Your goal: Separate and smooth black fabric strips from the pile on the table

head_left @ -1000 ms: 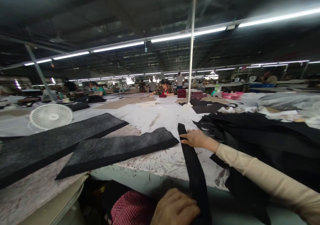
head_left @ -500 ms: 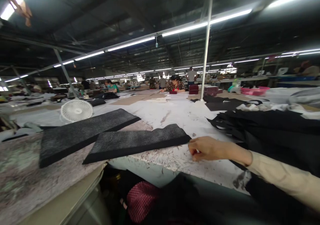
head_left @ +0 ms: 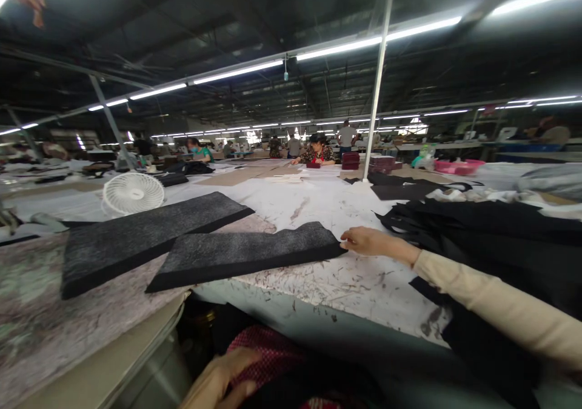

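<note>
- Your right hand (head_left: 369, 241), fingers gently bent and tips close together, met the pointed right end of the nearer long, flat, grey-speckled black fabric panel (head_left: 250, 252); whether they pinched it, you could not tell from this view.
- Your left hand (head_left: 219, 380), cut off by the lower edge, had thumb and forefinger apart, just beside one crimson checked cloth (head_left: 268, 339) below the table's edge; nothing showed between these two fingers.
- Panels numbered two: the nearer lay along the front of the white-covered table (head_left: 309, 206), and a farther grey-speckled black panel (head_left: 150, 233) lay slantwise behind and to its left.
- One heap of loose black fabric pieces (head_left: 491, 236) lay beyond your right forearm.
- One round white plastic fan (head_left: 133, 194) stood behind the farther panel.
</note>
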Motion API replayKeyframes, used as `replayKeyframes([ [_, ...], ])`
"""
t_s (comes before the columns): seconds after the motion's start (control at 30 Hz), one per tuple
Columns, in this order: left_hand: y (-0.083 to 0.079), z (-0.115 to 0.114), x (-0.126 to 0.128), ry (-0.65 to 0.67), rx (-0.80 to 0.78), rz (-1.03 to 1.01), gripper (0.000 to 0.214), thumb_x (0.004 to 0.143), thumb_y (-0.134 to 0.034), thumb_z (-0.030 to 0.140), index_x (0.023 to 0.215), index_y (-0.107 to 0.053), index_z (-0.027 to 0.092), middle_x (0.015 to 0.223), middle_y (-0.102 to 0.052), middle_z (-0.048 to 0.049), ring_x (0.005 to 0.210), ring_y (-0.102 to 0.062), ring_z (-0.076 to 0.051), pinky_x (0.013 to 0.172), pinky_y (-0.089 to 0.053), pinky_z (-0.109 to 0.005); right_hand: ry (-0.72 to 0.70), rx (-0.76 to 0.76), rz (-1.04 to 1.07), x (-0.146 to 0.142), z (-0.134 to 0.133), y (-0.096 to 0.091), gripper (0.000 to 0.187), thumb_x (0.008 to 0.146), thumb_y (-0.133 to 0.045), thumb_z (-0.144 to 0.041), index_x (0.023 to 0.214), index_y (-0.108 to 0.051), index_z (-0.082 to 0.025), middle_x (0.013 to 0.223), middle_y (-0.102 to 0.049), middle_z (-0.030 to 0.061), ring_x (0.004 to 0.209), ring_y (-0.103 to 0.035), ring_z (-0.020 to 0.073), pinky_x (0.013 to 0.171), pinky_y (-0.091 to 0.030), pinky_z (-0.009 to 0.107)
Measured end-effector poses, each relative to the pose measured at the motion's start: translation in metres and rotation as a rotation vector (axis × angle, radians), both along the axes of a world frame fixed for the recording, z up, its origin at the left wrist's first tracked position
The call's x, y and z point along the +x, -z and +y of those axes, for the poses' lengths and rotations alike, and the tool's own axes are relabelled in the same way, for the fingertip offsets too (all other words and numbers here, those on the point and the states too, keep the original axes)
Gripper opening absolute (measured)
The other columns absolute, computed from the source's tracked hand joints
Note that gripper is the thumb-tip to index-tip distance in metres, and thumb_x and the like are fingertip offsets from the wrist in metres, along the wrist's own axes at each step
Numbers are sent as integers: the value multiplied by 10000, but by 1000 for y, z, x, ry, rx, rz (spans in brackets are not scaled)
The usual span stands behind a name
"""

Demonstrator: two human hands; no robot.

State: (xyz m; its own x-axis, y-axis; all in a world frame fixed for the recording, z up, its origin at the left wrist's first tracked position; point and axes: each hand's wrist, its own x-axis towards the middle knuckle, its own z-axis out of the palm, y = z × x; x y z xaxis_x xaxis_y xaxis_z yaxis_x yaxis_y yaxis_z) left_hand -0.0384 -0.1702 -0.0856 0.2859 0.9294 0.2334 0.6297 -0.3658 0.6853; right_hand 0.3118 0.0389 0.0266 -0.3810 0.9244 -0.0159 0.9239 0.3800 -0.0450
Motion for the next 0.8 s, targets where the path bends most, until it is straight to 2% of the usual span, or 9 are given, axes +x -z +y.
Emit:
replayKeyframes([
  [0.1,-36,34,46,96,92,43,260,909,-436,285,1006,-675,259,1011,-696,-36,924,-644,-170,828,-504,-265,35,-80,223,-2,11,14,228,796,-605,-326,931,-663,-152,909,-677,91,829,-613,209,690,-439,278],
  [0.23,-76,91,104,-154,359,157,176,873,-479,216,832,-649,207,822,-650,-44,845,-595,-200,792,-471,-319,65,-67,404,-3,16,25,158,775,-610,-264,895,-614,-161,827,-656,36,720,-576,138,611,-423,232],
  [0.3,-86,116,128,-155,427,215,74,838,-540,196,826,-613,199,840,-625,-47,887,-564,-216,815,-452,-339,69,-43,473,-4,15,25,206,789,-597,-264,967,-579,-160,812,-639,22,691,-564,116,594,-426,216],
  [0.33,-88,127,139,-124,426,214,47,809,-588,200,855,-598,195,885,-619,-52,917,-551,-222,833,-443,-347,71,-51,531,-4,15,25,229,798,-588,-267,998,-560,-159,784,-625,12,659,-556,107,575,-426,210],
  [0.37,-89,137,150,-88,399,173,134,762,-651,207,877,-585,192,932,-613,-55,952,-540,-227,859,-431,-354,74,-73,609,-5,14,23,241,806,-578,-270,1015,-544,-157,747,-606,0,617,-543,98,552,-422,206],
  [0.47,-87,162,175,-59,224,-76,327,586,-778,156,835,-569,196,947,-607,-39,1000,-535,-232,914,-393,-355,63,-169,909,-8,12,20,184,794,-573,-255,943,-550,-149,664,-554,-27,515,-480,73,490,-394,195],
  [0.53,-82,176,184,-95,123,-203,230,598,-731,96,716,-560,194,802,-609,-16,916,-570,-214,878,-405,-341,41,-209,1029,-10,11,19,117,779,-575,-235,850,-567,-142,640,-548,-26,505,-460,65,482,-382,187],
  [0.63,-75,192,183,-130,12,-319,152,679,-634,87,598,-547,182,578,-554,13,666,-577,-157,722,-449,-295,34,-185,1073,-9,11,18,92,788,-552,-213,799,-588,-130,632,-561,-14,519,-475,68,482,-386,181],
  [0.8,-70,203,169,-164,-198,-628,117,736,-626,212,657,-575,143,475,-519,36,435,-498,-82,506,-455,-224,104,-2,1115,-7,15,14,122,829,-480,-171,872,-589,-137,686,-585,0,565,-519,83,503,-407,189],
])
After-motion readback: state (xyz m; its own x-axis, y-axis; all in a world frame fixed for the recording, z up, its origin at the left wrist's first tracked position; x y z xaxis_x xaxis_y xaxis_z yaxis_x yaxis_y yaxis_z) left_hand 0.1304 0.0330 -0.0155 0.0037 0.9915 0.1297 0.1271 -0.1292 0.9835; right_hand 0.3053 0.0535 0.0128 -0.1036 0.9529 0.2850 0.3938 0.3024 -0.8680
